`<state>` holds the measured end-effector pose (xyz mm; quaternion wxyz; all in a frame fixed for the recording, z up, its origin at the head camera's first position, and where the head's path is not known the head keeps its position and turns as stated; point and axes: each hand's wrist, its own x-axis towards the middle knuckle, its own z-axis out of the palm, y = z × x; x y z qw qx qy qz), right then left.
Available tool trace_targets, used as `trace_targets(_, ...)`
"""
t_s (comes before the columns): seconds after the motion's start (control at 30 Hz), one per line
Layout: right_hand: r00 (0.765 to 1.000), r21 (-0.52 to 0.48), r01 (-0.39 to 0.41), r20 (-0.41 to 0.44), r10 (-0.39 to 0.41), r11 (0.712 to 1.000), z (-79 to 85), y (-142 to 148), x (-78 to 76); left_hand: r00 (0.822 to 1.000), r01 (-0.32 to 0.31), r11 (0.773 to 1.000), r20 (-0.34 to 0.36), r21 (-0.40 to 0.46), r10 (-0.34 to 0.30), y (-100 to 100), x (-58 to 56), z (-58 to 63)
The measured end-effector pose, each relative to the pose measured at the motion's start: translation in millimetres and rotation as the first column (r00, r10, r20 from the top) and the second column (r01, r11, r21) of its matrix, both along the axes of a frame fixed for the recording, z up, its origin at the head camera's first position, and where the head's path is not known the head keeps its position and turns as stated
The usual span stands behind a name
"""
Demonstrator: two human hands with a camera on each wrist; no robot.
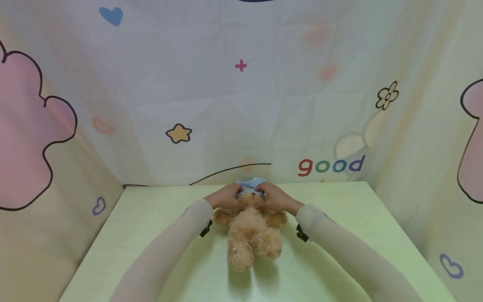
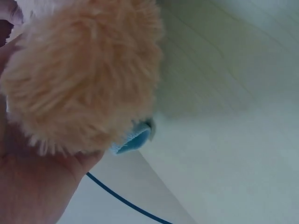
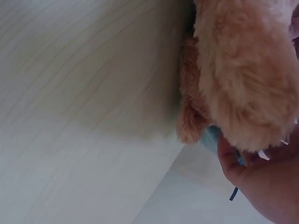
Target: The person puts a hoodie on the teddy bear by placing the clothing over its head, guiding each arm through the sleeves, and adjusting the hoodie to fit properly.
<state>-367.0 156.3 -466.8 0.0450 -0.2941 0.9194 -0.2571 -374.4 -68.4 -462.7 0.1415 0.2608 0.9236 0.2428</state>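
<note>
A fluffy tan teddy bear (image 1: 249, 228) lies on its back on the table, its legs toward me. On its head is a light blue cloth hat (image 1: 250, 183). My left hand (image 1: 227, 196) grips the hat's edge from the left side of the head, and my right hand (image 1: 278, 197) grips it from the right. In the left wrist view the bear's furry arm (image 2: 88, 79) covers most of my fingers, with a bit of blue hat (image 2: 133, 139) beyond. The right wrist view shows my right hand (image 3: 271, 182) curled by the blue cloth, beneath the bear's other arm (image 3: 250, 79).
The pale wood-grain table (image 1: 151, 235) ends at a printed curtain (image 1: 211, 96) at the back, and curtains hang at both sides too. Dark wrist straps (image 1: 302, 233) sit below the white sleeves (image 1: 332, 235).
</note>
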Motion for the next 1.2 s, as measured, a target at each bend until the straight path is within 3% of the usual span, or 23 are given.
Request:
trace_targets(0.1,1.0,0.017,-0.014,-0.02,0.014,1.0,0.8,-1.8,1.1,1.0,0.018,1.0,0.023,-0.013,-0.018,2.6,-0.1,2.0)
trace_targets(0.33,0.995,0.105,-0.023,-0.096,0.033,0.994,-0.2,-6.1,2.6,1.0,0.018,0.998,-0.006,-0.056,-0.018,5.9,5.9,3.0)
trace_targets(0.47,0.991,0.119,-0.013,-0.129,0.029,0.993,-1.2,-5.6,3.4,0.999,0.009,1.0,-0.05,-0.027,-0.01,7.4,8.7,0.9)
trace_targets(0.53,0.987,0.122,-0.011,-0.156,0.03,0.993,-1.8,-4.7,4.8,0.994,0.013,0.999,-0.104,-0.029,-0.016,8.7,10.5,0.2)
trace_targets(0.63,0.977,0.12,-0.009,-0.211,0.034,0.993,-2.1,-4.1,7.9,0.974,0.036,0.997,-0.219,-0.065,-0.05,10.7,12.9,-2.7)
trace_targets(0.77,0.944,0.135,-0.012,-0.325,0.056,0.991,-4.2,-5.5,10.4,0.913,0.064,0.989,-0.392,-0.131,-0.111,12.5,16.2,-7.2)
trace_targets(0.83,0.923,0.153,-0.008,-0.378,0.067,0.988,-6.1,-5.8,10.5,0.886,0.064,0.987,-0.446,-0.147,-0.124,11.9,17.6,-8.5)
trace_targets(0.9,0.915,0.163,-0.005,-0.398,0.07,0.987,-7.7,-5.4,10.5,0.876,0.053,0.987,-0.466,-0.154,-0.12,10.2,18.2,-9.5)
trace_targets(1.0,0.938,0.138,0.019,-0.345,0.03,0.99,-8.6,-3.8,10.6,0.914,0.016,0.993,-0.402,-0.113,-0.06,6.0,18.9,-9.3)
trace_targets(1.1,0.97,0.1,0.075,-0.236,-0.05,0.992,-8.6,-2.3,10.8,0.954,-0.043,0.996,-0.3,-0.083,0.016,1.4,18.7,-8.4)
trace_targets(1.2,0.98,0.069,0.154,-0.139,-0.143,0.986,-8.2,-1.6,11.6,0.973,-0.079,0.994,-0.223,-0.075,0.061,-3.6,17.2,-8.1)
